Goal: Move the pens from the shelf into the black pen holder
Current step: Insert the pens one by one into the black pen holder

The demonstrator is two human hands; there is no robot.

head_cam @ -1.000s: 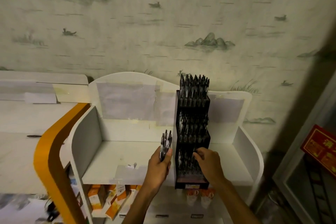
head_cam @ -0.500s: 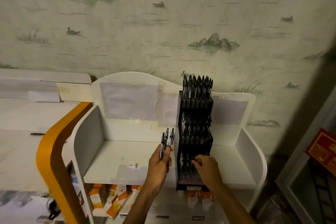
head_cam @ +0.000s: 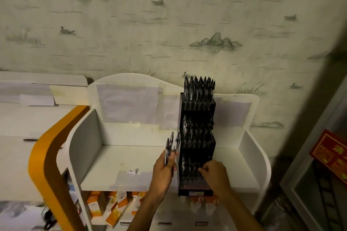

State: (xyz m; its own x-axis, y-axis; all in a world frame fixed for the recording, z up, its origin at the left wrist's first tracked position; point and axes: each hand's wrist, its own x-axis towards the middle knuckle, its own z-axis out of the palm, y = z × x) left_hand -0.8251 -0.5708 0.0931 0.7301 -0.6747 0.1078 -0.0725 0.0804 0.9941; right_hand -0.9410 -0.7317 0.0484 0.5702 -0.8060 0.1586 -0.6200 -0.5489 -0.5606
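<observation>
my left hand (head_cam: 163, 169) grips a few pens (head_cam: 171, 146) just left of the black pen holder (head_cam: 197, 142) | right hand (head_cam: 214, 172) fingers curled at holder's lowest tier, pinch unclear | upper tiers full, shelf (head_cam: 112, 165) left of holder bare | nearly done, I judge

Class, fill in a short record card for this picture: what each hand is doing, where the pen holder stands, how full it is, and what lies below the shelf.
left hand: grips a few pens, tips up, beside the holder
right hand: fingers curled at the holder's lowest tier
pen holder: black, three tiers, upright on the white shelf
fill: top two tiers packed with pens
below shelf: orange boxes
</observation>
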